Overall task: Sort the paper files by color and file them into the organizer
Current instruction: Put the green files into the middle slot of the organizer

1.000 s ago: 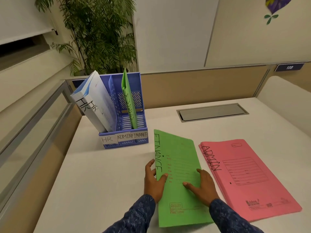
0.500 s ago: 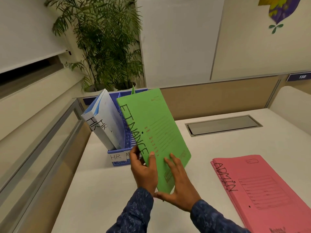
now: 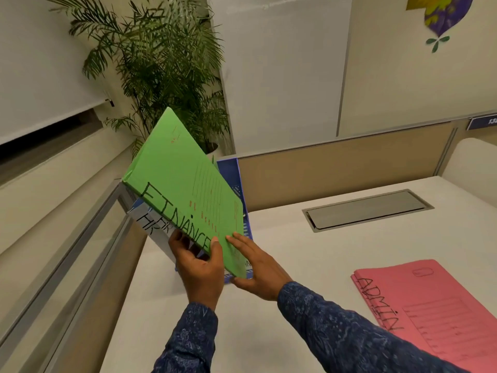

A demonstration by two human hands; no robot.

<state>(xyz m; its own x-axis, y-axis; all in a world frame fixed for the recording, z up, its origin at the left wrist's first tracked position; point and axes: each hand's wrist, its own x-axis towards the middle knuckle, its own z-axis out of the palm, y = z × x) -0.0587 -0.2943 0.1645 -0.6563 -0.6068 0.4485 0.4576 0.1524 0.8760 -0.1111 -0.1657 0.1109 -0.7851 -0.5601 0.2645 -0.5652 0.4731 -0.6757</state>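
The HR files [image 3: 149,226] lean out of the organizer's left side. Just above them, the left hand [image 3: 199,263] pinches the FINANCE file [image 3: 180,187] by its lower edge, tilted over the blue organizer [image 3: 231,174]. The right hand [image 3: 258,265] lies flat-fingered against the file's face. The file hides the slots, so I'd worry it snags the HR files or drops into the wrong slot. The pink ADMIN files [image 3: 435,300] wait on the desk [image 3: 309,251].

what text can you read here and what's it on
"FINANCE": handwritten on the green folder
"HR": handwritten on the white file in the organizer
"ADMIN": handwritten on the top pink folder
"13": blue wall plate, cut off at the frame edge
Printed forms on green and pink folders: too small to read
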